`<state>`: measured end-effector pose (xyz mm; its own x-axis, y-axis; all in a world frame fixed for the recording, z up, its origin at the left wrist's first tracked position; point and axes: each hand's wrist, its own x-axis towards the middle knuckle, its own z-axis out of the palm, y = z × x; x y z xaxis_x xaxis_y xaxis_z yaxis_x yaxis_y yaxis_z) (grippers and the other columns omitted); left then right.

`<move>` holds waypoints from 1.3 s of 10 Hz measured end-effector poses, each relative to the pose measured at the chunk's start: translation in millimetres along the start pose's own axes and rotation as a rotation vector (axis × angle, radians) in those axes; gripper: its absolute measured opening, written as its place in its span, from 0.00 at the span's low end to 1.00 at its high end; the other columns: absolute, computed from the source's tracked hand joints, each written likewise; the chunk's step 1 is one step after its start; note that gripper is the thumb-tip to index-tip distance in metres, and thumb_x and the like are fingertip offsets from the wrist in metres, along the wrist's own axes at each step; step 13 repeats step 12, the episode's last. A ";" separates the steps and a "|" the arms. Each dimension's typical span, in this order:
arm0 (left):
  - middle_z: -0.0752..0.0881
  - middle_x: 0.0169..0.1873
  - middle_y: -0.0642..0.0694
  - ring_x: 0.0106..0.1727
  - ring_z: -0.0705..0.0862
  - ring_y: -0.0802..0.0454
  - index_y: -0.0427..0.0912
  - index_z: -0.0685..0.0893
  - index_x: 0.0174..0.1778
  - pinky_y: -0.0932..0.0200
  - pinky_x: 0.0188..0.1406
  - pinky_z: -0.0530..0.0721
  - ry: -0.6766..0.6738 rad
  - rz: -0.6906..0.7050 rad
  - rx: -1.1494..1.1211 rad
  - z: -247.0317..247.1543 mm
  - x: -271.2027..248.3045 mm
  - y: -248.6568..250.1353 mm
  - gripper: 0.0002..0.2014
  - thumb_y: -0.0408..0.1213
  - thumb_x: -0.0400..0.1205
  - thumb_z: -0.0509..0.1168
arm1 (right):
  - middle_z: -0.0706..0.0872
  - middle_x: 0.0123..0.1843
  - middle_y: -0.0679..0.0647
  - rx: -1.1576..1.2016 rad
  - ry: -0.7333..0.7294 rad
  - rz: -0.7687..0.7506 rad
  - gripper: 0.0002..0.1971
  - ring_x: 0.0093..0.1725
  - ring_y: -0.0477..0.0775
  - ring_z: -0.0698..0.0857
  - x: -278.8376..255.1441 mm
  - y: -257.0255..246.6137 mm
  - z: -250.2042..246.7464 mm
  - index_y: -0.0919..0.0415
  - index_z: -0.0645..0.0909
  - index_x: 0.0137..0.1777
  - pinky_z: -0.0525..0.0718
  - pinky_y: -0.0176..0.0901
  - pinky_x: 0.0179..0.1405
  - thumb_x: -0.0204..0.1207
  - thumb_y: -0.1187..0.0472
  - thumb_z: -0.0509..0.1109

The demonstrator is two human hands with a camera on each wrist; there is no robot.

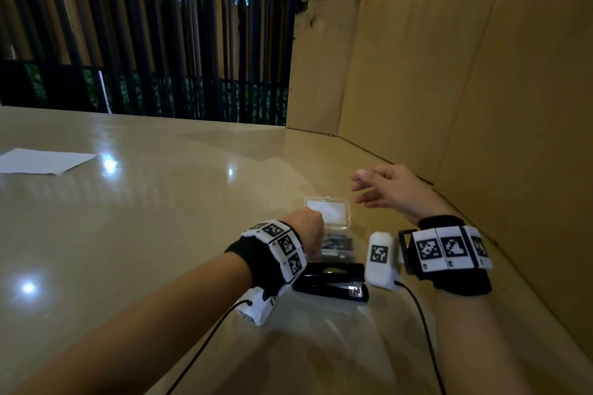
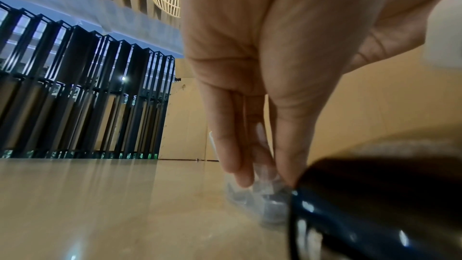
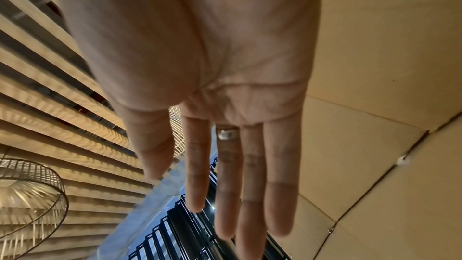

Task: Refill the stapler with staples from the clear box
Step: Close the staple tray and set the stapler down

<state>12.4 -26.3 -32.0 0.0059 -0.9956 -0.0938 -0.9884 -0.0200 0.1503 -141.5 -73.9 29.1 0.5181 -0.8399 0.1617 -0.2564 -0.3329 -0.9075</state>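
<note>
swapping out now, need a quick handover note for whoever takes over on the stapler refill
Left hand: fingers reach down into the open clear plastic box; a pinch on staples isn't certain.
Right hand: open, empty, raised above the table.
Black stapler: lies on the glossy beige table, just nearer than the box; a metal part shows at its right end.
Done: box lid open.
Left: lift a strip, load it, close the stapler.

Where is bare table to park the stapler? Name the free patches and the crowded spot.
Free: the broad table stretch between the paper sheet and the left hand, and the near strip in front of the stapler. Crowded: clear box, stapler and both wrists bunch beside the cardboard wall.
</note>
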 end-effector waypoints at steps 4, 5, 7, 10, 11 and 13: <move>0.86 0.52 0.40 0.46 0.77 0.54 0.38 0.84 0.59 0.67 0.34 0.73 -0.225 0.205 -0.147 -12.3 -22.7 6.9 0.23 0.43 0.70 0.77 | 0.86 0.44 0.55 -0.057 -0.029 0.001 0.13 0.39 0.53 0.85 3.2 4.5 8.4 0.66 0.82 0.53 0.83 0.42 0.43 0.79 0.57 0.62; 0.86 0.50 0.41 0.45 0.78 0.53 0.38 0.85 0.57 0.70 0.34 0.72 -0.210 0.197 -0.167 -11.9 -20.9 6.1 0.22 0.43 0.69 0.77 | 0.86 0.45 0.56 -0.068 -0.035 -0.002 0.13 0.39 0.54 0.85 3.0 4.4 10.0 0.65 0.82 0.52 0.83 0.43 0.44 0.79 0.57 0.62; 0.82 0.43 0.48 0.44 0.79 0.53 0.37 0.85 0.55 0.70 0.34 0.73 -0.196 0.204 -0.179 -11.4 -23.0 7.2 0.22 0.43 0.69 0.78 | 0.86 0.44 0.55 -0.080 -0.049 0.017 0.13 0.39 0.53 0.85 2.4 4.2 11.7 0.65 0.82 0.53 0.83 0.42 0.44 0.79 0.57 0.62; 0.85 0.45 0.42 0.44 0.79 0.52 0.36 0.85 0.55 0.69 0.33 0.73 -0.182 0.237 -0.176 -11.6 -26.4 5.4 0.22 0.43 0.69 0.78 | 0.87 0.46 0.56 -0.072 -0.081 0.013 0.13 0.38 0.51 0.86 3.1 2.1 14.4 0.66 0.83 0.52 0.83 0.38 0.40 0.79 0.56 0.63; 0.87 0.51 0.37 0.44 0.79 0.50 0.36 0.85 0.55 0.66 0.31 0.72 -0.182 0.244 -0.146 -13.6 -27.1 5.7 0.22 0.44 0.70 0.77 | 0.87 0.45 0.55 -0.061 -0.084 -0.035 0.11 0.40 0.52 0.86 1.8 -3.8 16.4 0.64 0.83 0.50 0.83 0.41 0.44 0.78 0.58 0.63; 0.86 0.53 0.39 0.51 0.82 0.43 0.37 0.84 0.58 0.62 0.40 0.75 -0.110 0.196 -0.213 -21.3 -32.0 2.2 0.21 0.47 0.74 0.72 | 0.88 0.48 0.57 0.011 -0.006 -0.108 0.10 0.46 0.55 0.86 -4.8 -12.5 16.7 0.62 0.84 0.49 0.84 0.48 0.51 0.79 0.59 0.62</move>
